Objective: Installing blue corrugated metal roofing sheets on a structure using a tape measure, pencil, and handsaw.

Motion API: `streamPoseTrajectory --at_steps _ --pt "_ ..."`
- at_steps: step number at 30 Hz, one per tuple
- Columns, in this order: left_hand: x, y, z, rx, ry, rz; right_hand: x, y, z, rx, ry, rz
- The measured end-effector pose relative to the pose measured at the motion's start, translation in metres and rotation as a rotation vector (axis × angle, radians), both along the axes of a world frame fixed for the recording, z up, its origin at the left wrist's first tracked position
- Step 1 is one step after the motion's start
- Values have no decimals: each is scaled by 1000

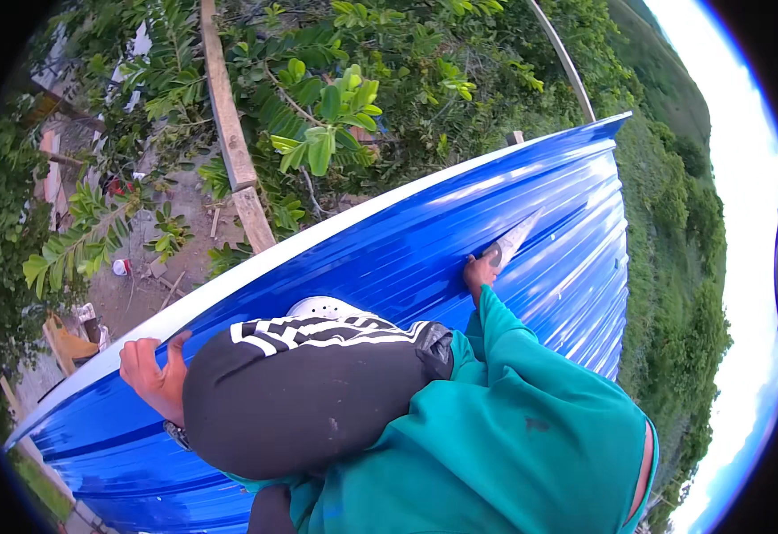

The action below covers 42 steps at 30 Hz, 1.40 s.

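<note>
My left hand (153, 378) is beside my bent knee, over the white edge strip (255, 270) of a blue ribbed metal roof sheet (389, 233). Its fingers are loosely curved and the thumb stands apart, with nothing visible between them. Farther right, my right hand (478, 272) is closed round the dark-marked grip end of a tapered tool with a pale, pointed blade (515, 240). The blade lies over the blue ribs, its tip away from me. Whether it is a saw or a trowel, I cannot tell.
My dark-trousered leg (291, 409) and a white perforated shoe (328, 308) rest on the sheet. Beyond the white edge the ground (140, 294) drops well below, with debris. A wooden pole (227, 133) and leafy branches (322, 125) rise by the edge. Green hillside lies right.
</note>
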State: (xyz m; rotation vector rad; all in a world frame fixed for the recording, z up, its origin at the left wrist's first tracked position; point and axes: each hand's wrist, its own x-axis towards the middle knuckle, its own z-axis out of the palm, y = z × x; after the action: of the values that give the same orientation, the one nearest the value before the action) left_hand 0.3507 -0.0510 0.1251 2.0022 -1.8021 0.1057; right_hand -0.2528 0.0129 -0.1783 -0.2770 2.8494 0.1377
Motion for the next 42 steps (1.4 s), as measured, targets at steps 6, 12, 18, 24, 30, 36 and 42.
streamPoseTrajectory --at_steps 6,12,18,24,30,36,42 --pt "-1 1 1 -47 23 34 -178 -15 53 263 -199 483" --pt "-5 16 7 -61 27 47 25 -243 376 -1038 349 887" --pt "-8 26 8 -58 55 35 324 -351 303 -453 -939 1504" --pt "-13 23 5 -61 93 43 390 -414 51 -46 -677 1571" --pt "-9 19 8 -66 121 28 398 -402 -17 -141 -808 1307" --pt "-7 26 3 -24 105 55 394 -392 -15 -161 -907 1298" --pt "-3 25 6 -5 107 56 383 -389 11 -15 -1305 903"
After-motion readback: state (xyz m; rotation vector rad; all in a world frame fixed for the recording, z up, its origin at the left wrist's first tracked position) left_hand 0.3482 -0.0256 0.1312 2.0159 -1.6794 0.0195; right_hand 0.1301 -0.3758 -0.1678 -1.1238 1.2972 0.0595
